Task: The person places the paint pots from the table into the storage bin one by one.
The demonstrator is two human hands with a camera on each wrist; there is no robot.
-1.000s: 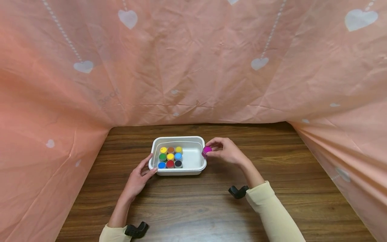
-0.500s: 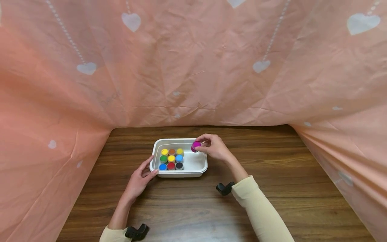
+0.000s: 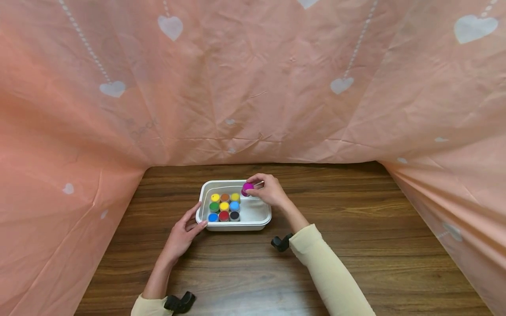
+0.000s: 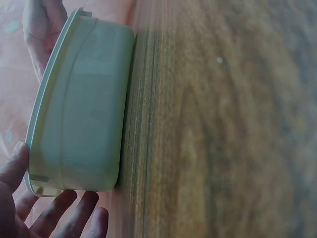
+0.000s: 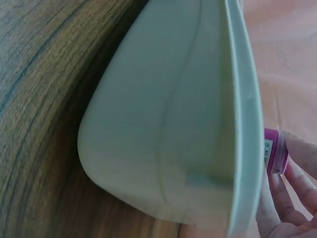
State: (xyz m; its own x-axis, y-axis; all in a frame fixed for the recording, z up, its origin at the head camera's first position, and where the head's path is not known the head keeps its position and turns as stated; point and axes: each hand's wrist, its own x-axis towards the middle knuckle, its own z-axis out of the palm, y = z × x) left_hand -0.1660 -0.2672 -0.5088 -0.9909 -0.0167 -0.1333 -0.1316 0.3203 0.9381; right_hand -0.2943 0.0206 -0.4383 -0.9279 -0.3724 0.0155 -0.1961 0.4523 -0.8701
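Observation:
A white plastic tray (image 3: 257,227) sits on the table, holding several small paint pots (image 3: 224,206) in three rows at its left side. My left hand (image 3: 178,237) grips the tray's near left corner. In the left wrist view its thumb (image 4: 16,166) lies at the rim and its fingers (image 4: 81,215) are against the wall. My right hand (image 3: 270,192) pinches a magenta-lidded paint pot (image 3: 247,188) between thumb and fingers, over the tray's back right, just right of the back row. That pot's label (image 5: 268,149) shows in the right wrist view, beyond the tray wall.
The dark wooden table (image 3: 253,272) extends all around the tray. Behind and at both sides hangs a pink curtain (image 3: 253,87) with white hearts. Bare tray floor (image 3: 253,213) shows right of the pots. A black wrist device (image 3: 281,242) sits at the right sleeve.
My right hand has carried the magenta-lidded paint pot leftward, from the tray's right rim to beside the back row of pots. My left hand stays on the tray's corner.

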